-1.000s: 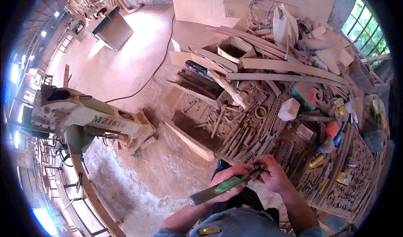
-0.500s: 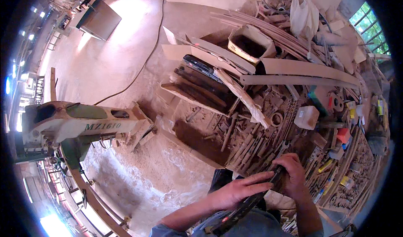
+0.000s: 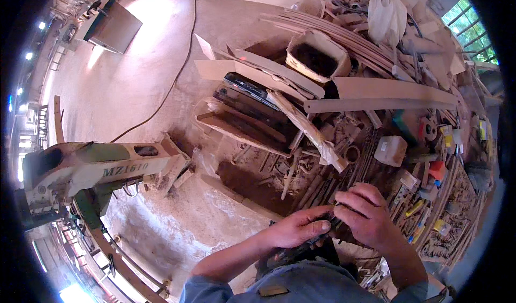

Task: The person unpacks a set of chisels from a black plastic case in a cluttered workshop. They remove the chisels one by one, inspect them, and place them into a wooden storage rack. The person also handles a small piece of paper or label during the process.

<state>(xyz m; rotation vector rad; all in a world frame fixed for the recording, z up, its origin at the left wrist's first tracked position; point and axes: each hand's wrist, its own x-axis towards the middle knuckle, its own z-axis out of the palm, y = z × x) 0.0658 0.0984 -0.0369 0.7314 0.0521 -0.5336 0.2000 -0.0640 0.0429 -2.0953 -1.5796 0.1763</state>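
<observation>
The left hand (image 3: pixel 301 230) curls partly shut around a dark bar (image 3: pixel 294 251), thumb on top; the right hand (image 3: pixel 364 213) bends its fingers over the upper end. The bar slants down toward the blue shirt (image 3: pixel 312 281). Beyond the right hand spreads a dusty bench (image 3: pixel 385 179) crowded with tools, a white block (image 3: pixel 391 151) among them. Left of both hands, a big machine (image 3: pixel 121 166) stands over pale floor (image 3: pixel 161 66).
</observation>
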